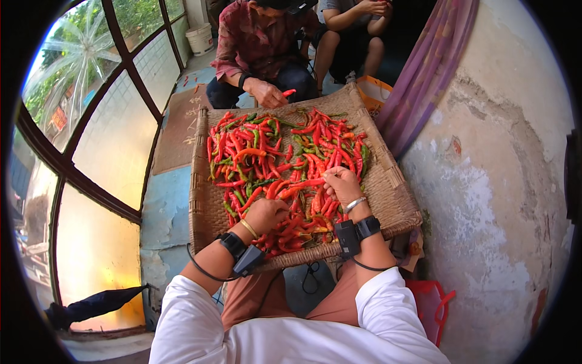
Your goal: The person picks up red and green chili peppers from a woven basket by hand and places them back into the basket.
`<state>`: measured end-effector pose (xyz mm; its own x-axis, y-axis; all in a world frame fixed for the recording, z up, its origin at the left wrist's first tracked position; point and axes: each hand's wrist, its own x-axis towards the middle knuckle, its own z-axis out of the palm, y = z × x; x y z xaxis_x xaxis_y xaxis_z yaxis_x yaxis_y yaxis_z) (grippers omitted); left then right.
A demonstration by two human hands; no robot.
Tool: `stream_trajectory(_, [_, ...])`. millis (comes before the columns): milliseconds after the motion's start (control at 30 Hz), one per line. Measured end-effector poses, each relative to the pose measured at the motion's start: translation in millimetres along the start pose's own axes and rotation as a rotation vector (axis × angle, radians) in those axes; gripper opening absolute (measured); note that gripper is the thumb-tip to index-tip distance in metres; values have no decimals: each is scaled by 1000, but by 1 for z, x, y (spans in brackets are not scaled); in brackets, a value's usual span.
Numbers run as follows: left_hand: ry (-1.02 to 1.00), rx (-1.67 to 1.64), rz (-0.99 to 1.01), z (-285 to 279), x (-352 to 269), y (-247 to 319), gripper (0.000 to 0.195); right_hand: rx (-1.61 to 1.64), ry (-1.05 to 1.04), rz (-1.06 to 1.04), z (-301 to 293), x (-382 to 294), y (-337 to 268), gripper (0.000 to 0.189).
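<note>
A woven tray lies before me, heaped with red, green and orange chili peppers. My right hand, a silver bracelet on its wrist, pinches the end of a red chili pepper that points left over the heap. Lower and to the left, my left hand is curled low over the peppers near the tray's front; its fingertips are partly hidden, and whether they hold a pepper is unclear. Black straps with small boxes sit on both forearms.
Across the tray, a person's hand holds a red chili pepper. Another person sits behind. Framed windows stand at left, a rough wall and purple curtain at right. A red bag is low right; a dark folded umbrella low left.
</note>
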<state>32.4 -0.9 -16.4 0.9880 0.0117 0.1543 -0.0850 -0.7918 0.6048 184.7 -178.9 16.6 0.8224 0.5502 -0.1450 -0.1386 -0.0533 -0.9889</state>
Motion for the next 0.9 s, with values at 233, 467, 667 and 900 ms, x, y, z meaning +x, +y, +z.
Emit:
stream_trajectory(233, [-89,102,55,2,-2,-3,17,621,328,108,-14,5,16,28])
stream_trajectory(467, [-160,179,34,2,-2,-6,18,323,-26,114,4,-4,6,30])
stream_trajectory(667, [-295,131,-88,-1,-2,0,17,-4,-211,154,17,-3,14,30])
stream_trajectory(900, [8,29,7,-1,1,9,16,-423,-418,-47,28,-8,18,32])
